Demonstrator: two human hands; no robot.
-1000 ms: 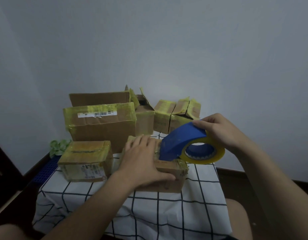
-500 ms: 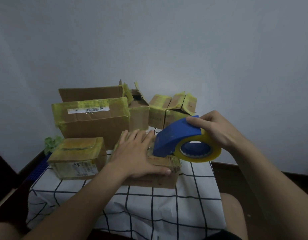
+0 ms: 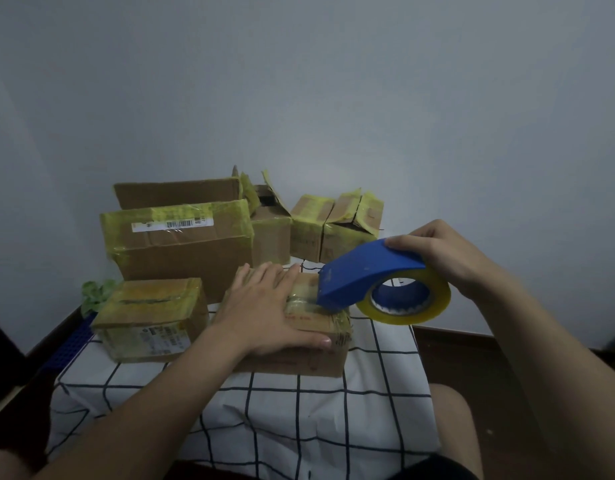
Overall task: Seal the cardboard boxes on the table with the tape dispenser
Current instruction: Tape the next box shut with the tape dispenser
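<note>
A small cardboard box (image 3: 309, 355) sits near the middle of the table (image 3: 299, 427), which has a white cloth with a black grid. My left hand (image 3: 268, 310) lies flat on the box top, fingers straight, thumb along the front edge. My right hand (image 3: 444, 254) grips a blue tape dispenser (image 3: 364, 271) with a yellowish tape roll (image 3: 413, 306). The dispenser's front end touches the box top at its right side, just right of my left hand.
A taped small box (image 3: 150, 317) stands to the left. A large box with a barcode label (image 3: 177, 247) and several open-flapped boxes (image 3: 337, 230) line the back by the wall. Something green (image 3: 94, 292) and a blue grid panel (image 3: 70, 344) lie at the left edge.
The dispenser has come down from just above the box to touch its top. My left hand stays pressed on the box. The camera view has shifted a little.
</note>
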